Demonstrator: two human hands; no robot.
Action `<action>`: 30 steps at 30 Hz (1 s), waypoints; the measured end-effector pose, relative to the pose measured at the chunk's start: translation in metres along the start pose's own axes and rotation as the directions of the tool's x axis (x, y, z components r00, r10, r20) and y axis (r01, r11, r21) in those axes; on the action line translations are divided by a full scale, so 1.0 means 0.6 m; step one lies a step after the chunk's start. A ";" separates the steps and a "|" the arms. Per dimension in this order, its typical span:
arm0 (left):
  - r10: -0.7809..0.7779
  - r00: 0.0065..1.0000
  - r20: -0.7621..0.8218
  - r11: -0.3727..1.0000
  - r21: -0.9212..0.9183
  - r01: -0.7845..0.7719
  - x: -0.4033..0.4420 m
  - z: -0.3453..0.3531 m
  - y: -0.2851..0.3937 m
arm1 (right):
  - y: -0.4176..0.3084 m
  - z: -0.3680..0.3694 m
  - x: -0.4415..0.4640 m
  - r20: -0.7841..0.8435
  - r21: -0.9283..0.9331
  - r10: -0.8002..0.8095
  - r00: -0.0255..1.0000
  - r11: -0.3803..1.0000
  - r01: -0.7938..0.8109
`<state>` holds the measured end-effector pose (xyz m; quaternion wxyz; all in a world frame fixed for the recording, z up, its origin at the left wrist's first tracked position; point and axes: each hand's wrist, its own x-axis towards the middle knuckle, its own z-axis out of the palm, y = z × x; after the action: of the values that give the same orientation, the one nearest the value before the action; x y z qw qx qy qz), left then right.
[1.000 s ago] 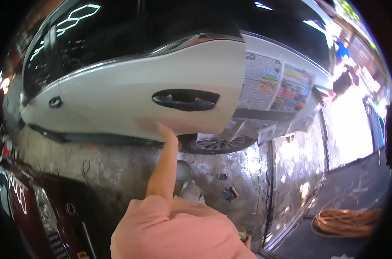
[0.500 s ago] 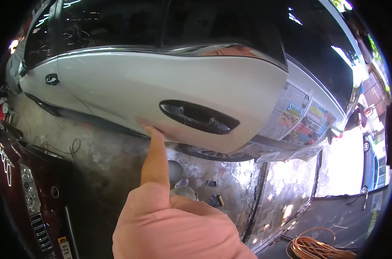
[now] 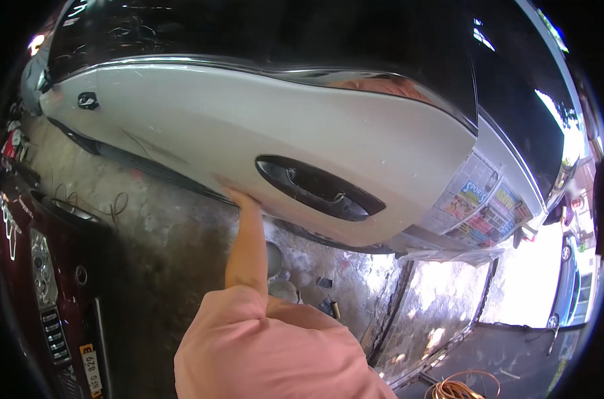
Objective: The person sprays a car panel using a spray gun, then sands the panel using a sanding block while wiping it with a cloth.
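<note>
My left hand [image 3: 244, 199] reaches out on a stretched arm and touches the lower visible part of the pale silver car door [image 3: 196, 126]. Most of its fingers are foreshortened or hidden, so I cannot tell whether they are flat or curled, or whether anything lies under them. A faint reflection of the hand shows in the paint. To its right is the black door handle recess [image 3: 320, 187]. A car wheel [image 3: 315, 235] shows partly below the door. My right hand is out of view.
Newspaper [image 3: 491, 203] covers the panel behind the door. A dark red bumper with a headlight [image 3: 44, 269] stands at left. A grey round container [image 3: 274, 259] and small items are on the concrete floor. An orange hose or cable coil [image 3: 458, 389] lies at lower right.
My view has shifted, so the handle recess and newspaper sit lower and farther right. My left hand stays against the door's lower part. The orange coil has moved largely out of frame.
</note>
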<state>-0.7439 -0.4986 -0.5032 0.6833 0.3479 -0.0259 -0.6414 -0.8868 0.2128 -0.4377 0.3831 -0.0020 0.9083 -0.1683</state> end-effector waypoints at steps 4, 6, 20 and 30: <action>0.015 0.999 -0.028 0.997 -0.077 -0.017 -0.046 0.048 0.006 | -0.013 -0.014 0.046 0.024 -0.024 -0.085 0.996 0.996 0.086; 0.012 0.998 -0.064 0.994 -0.106 -0.019 -0.071 0.072 0.007 | -0.007 -0.026 0.069 0.034 -0.030 -0.129 0.991 0.991 0.130; 0.028 0.947 0.321 0.773 0.594 -0.224 -0.344 -0.014 0.011 | 0.097 -0.008 0.149 0.146 -0.062 -0.414 0.898 0.902 0.426; -0.679 0.580 0.449 0.380 0.892 -0.246 -0.652 -0.308 0.052 | -0.206 0.067 0.017 0.549 0.159 -0.712 0.438 0.604 0.781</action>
<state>-0.6968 -0.0690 -0.4665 0.1893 0.3397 -0.6039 -0.6957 -0.8815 0.0827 -0.4331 0.5164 -0.4745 0.6649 -0.2572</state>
